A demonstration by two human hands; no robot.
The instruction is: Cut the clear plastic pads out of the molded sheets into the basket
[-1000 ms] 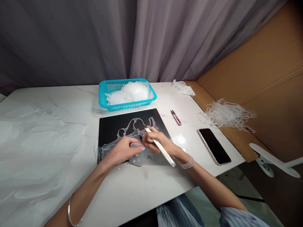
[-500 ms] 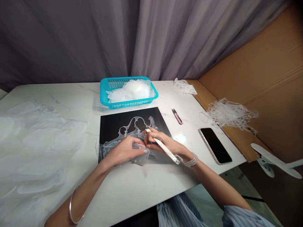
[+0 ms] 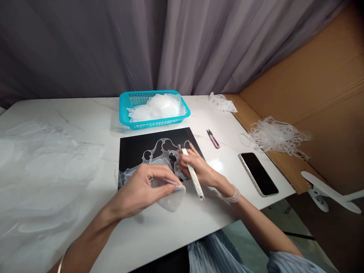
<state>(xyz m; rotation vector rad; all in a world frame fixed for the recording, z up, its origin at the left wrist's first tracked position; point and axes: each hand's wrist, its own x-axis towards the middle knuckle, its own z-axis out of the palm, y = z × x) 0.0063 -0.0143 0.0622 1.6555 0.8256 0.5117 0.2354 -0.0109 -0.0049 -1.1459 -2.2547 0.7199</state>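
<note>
My left hand [image 3: 149, 187] is closed, pinching a clear, soft-looking sheet piece [image 3: 172, 201] between thumb and forefinger, raised off the table at its front edge. In my right hand [image 3: 197, 167] is a slim tool with a white wrapped handle [image 3: 193, 176] and a short dark end; its exact kind is unclear. That hand lies low over the right part of a translucent cut-out sheet [image 3: 162, 146] with rounded openings. The sheet is spread on a black mat [image 3: 133, 148], and both hands hide part of it.
Behind the mat stands a blue basket [image 3: 123, 113] of white translucent pieces. Pink thread snips [image 3: 214, 139] and a phone [image 3: 258, 174] lie to the right. Stacked clear sheets [image 3: 51, 170] cover the left side. Tangled clear scraps [image 3: 280, 136] rest by the cardboard [image 3: 313, 76].
My left hand has moved toward me, lifting the clear piece with it. My right hand has shifted slightly up and right, and the white-handled tool now stands steeper.
</note>
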